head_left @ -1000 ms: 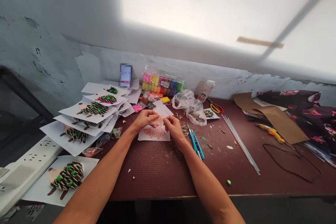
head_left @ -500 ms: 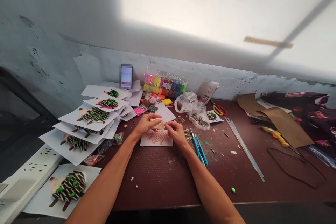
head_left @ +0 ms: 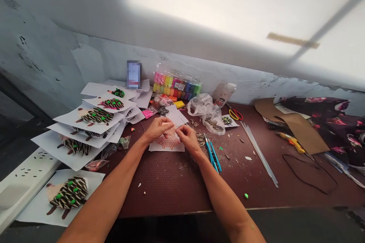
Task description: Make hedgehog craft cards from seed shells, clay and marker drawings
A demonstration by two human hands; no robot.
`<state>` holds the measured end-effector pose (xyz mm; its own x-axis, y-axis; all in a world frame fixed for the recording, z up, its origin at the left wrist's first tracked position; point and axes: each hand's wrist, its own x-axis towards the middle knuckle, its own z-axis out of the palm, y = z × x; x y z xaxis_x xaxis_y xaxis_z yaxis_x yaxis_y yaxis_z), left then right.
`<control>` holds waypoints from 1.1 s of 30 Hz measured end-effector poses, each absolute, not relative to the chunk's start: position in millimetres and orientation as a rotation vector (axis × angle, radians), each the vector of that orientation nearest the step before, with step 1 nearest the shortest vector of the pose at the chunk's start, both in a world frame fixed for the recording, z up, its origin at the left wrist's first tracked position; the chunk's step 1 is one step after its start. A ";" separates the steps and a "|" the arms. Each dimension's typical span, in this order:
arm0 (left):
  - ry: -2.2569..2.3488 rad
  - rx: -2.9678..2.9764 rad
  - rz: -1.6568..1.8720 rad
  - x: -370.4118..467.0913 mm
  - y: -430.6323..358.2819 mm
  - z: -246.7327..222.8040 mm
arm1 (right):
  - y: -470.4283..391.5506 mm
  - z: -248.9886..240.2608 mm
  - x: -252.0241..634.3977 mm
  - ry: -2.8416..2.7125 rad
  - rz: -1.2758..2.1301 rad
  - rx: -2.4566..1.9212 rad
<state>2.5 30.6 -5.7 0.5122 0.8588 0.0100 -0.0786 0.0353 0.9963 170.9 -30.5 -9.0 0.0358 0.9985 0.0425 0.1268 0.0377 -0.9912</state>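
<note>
My left hand (head_left: pixel 159 129) is closed on a pale pink lump (head_left: pixel 171 130), possibly clay or a small bag; its exact nature is unclear. Fingers of my right hand (head_left: pixel 186 136) pinch together at the lump's right edge. Just below both hands lies a white paper (head_left: pixel 167 146) with a reddish-orange patterned drawing, partly covered by the hands. Striped seeds (head_left: pixel 200 139) lie right of my right hand, beside blue-handled tweezers or snips (head_left: pixel 212 153).
Papers with seed hedgehogs (head_left: pixel 95 115) are stacked at left, near a power strip (head_left: pixel 28 171). Behind are coloured clay (head_left: pixel 176 86), a phone (head_left: pixel 134 74) and a bottle (head_left: pixel 225 95). Scissors (head_left: pixel 235 114), clear sticks (head_left: pixel 259 153) and a glue gun (head_left: pixel 291 142) lie right.
The view has shifted, so the table's contents sit slightly higher and further left. Both hands remain together at the pink lump, with only slight finger movement.
</note>
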 end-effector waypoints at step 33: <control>0.708 1.316 0.789 -1.6 30.8 -2.2 | -28.4 -11.9 180.7 -1.483 0.983 -1.341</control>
<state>-1.6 30.8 -2.2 0.5600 0.8285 -0.0096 -0.0985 0.0781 0.9921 180.7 -28.4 -11.9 -0.0272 0.9947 0.0989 0.2959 0.1025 -0.9497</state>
